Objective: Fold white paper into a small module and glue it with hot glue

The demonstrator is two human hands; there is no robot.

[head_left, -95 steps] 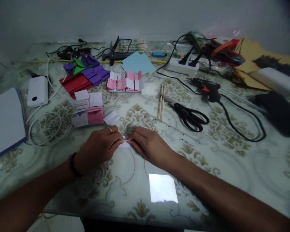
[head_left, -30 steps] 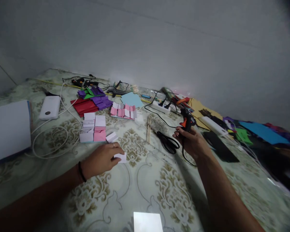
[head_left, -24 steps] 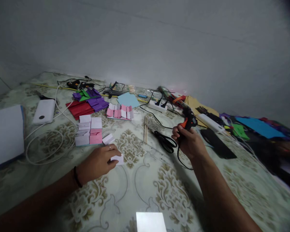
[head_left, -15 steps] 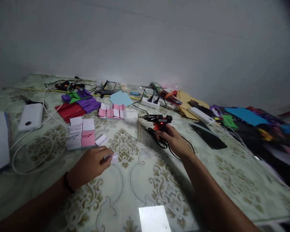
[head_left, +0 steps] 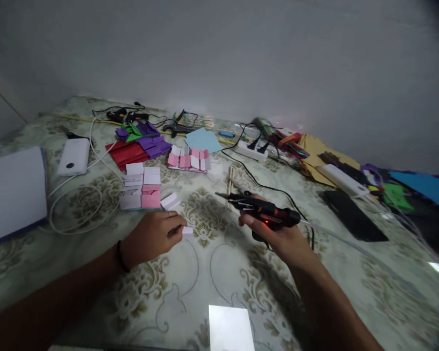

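Observation:
My right hand (head_left: 278, 234) grips a black hot glue gun (head_left: 263, 208) with a lit red light, its nozzle pointing left above the table. A clear glue stick trails from its back end. Between the fingers of my left hand (head_left: 157, 236) is a small folded white paper (head_left: 188, 229), mostly covered by the hand. Just beyond that hand lies another folded paper piece (head_left: 170, 201). A panel of white and pink folded papers (head_left: 150, 196) sits behind it, and a second pink-and-white panel (head_left: 190, 160) stands farther back. Thin wooden sticks (head_left: 230, 180) lie past the nozzle.
A white power bank (head_left: 73, 157) with a looped white cable is at left, beside red paper (head_left: 126, 153) and purple paper (head_left: 153, 145). A power strip (head_left: 251, 150) stands at the back. A black phone (head_left: 353, 215) lies at right, a white card (head_left: 230, 327) in front.
My right hand has lifted the glue gun off the table and brought it nearer, nozzle still leftward. My left hand keeps its folded paper. The view has swung slightly left.

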